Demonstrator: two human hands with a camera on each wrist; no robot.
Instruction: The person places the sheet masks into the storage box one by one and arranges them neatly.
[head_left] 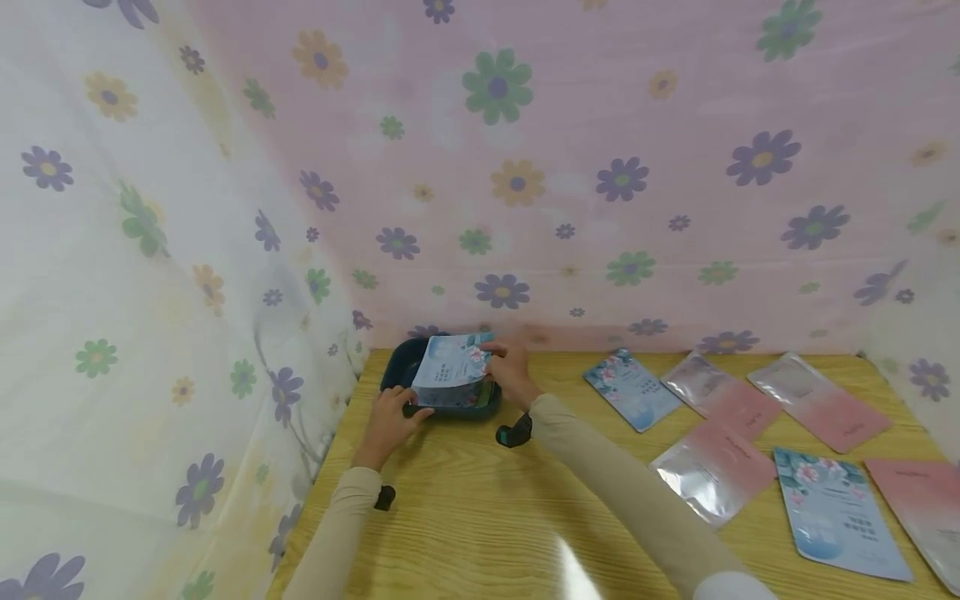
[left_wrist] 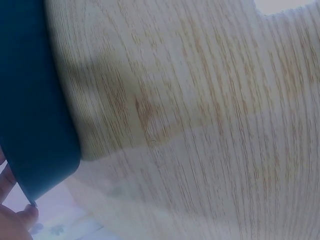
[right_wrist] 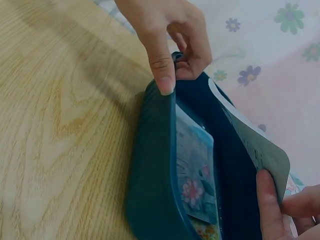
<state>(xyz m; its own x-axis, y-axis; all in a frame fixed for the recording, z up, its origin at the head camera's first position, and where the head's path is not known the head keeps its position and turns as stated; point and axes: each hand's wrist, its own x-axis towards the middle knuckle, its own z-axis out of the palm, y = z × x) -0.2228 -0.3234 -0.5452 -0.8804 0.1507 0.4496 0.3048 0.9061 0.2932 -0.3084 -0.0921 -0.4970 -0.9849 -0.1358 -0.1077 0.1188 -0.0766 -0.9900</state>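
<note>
A dark teal plastic bin (head_left: 403, 363) stands at the back left of the wooden table. My left hand (head_left: 390, 421) grips its near left corner, thumb outside the wall and fingers over the rim, as the right wrist view shows. My right hand (head_left: 512, 375) pinches the right edge of a blue floral sheet-mask pouch (head_left: 453, 360), which tilts over the bin's opening. In the right wrist view its pale back (right_wrist: 260, 145) faces the camera. Another floral pouch (right_wrist: 194, 170) lies inside the bin, partly hidden by the near wall.
On the table's right side lie blue floral pouches (head_left: 632, 390) and several pink-and-silver pouches (head_left: 821, 400), two of them touching. A flowered cloth (head_left: 570, 258) hangs close behind the bin and along the left side. Glare marks the table's front (head_left: 573, 567).
</note>
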